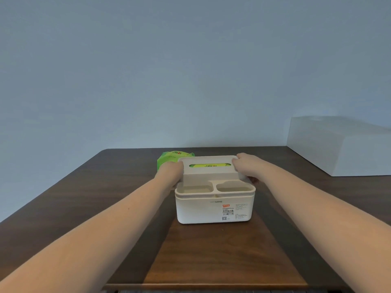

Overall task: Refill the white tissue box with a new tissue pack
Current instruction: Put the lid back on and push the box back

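Dark surface (pixel 84 208) mostly bare; my left hand (pixel 171 172) and right hand (pixel 245 166) grasp the tissue box (pixel 213 208) lid's (pixel 208 160) side edges; green pack (pixel 167 158) just behind.

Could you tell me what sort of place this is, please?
Probably a plain room at home or in an office: a dark wooden table against a bare wall, with a white tissue box.

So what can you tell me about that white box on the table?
The white tissue box looks like matte plastic with rounded corners, standing upright on the dark wooden table. Its lid has a slot showing green packaging. Two empty front compartments; a printed label on the front. The left hand and right hand grip the lid's ends.
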Available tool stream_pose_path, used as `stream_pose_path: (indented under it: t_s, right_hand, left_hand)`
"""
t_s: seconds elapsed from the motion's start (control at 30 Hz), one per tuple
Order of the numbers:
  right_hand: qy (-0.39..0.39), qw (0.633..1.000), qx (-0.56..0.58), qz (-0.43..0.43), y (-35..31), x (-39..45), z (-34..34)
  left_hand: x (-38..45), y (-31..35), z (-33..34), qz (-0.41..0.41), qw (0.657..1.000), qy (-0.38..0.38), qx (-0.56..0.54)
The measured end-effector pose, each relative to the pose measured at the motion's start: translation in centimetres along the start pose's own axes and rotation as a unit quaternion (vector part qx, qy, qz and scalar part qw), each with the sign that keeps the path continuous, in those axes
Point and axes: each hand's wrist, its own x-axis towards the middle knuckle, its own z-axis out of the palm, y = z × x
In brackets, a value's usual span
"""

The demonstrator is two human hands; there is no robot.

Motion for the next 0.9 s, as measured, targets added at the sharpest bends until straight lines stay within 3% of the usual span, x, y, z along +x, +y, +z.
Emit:
stream_pose_path:
  t_s: [0.23,0.33,0.67,0.9]
  right_hand:
    - [-0.043,0.99,0.132,-0.005,2.9,-3.4,-0.6]
    - [-0.066,0.989,0.129,-0.02,4.4,-5.0,-0.8]
    - [-0.026,0.991,0.132,-0.006,5.1,-5.8,0.7]
    - [-0.043,0.994,0.098,0.006,4.8,-6.1,1.2]
  left_hand:
    - [-2.7,-1.5,-2.6,-0.004,0.993,-0.112,-0.041]
    - [-3.3,-2.2,-3.1,0.017,0.99,-0.138,-0.007]
    - [-4.2,-4.3,-2.3,0.021,0.995,-0.086,-0.041]
    - [-4.2,-4.5,-1.6,0.004,0.998,-0.06,0.005]
